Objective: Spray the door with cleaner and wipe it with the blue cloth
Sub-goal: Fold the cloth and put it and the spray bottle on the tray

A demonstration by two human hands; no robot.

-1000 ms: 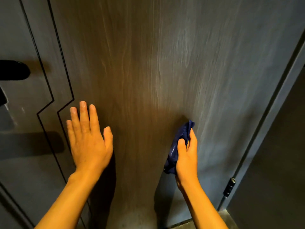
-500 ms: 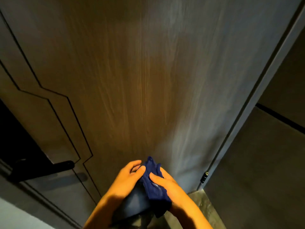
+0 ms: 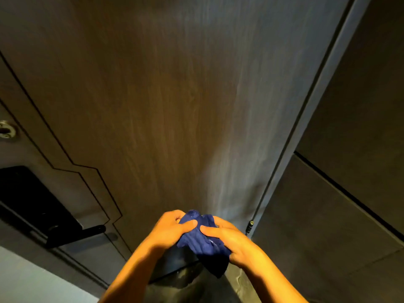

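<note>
Moved off the door (image 3: 175, 101) since a second ago: then pressed flat against the wood by the right hand alone, with the left hand spread open on the panel, now bunched up between both hands low in the head view, clear of the surface. Left hand (image 3: 169, 229) closed on the blue cloth (image 3: 202, 241) from its left side, thumb laid across the top fold; right hand (image 3: 231, 241) gripping the right side, thumb pointing inward toward the other thumb. Crumpled, a loose corner hanging down below the right palm. Tilted higher than half a second ago, showing more of the dark wood-grain panel above. Black lever handle (image 3: 76, 234) at lower left, small hinge (image 3: 251, 225) just right of the hands on the door's edge.
</note>
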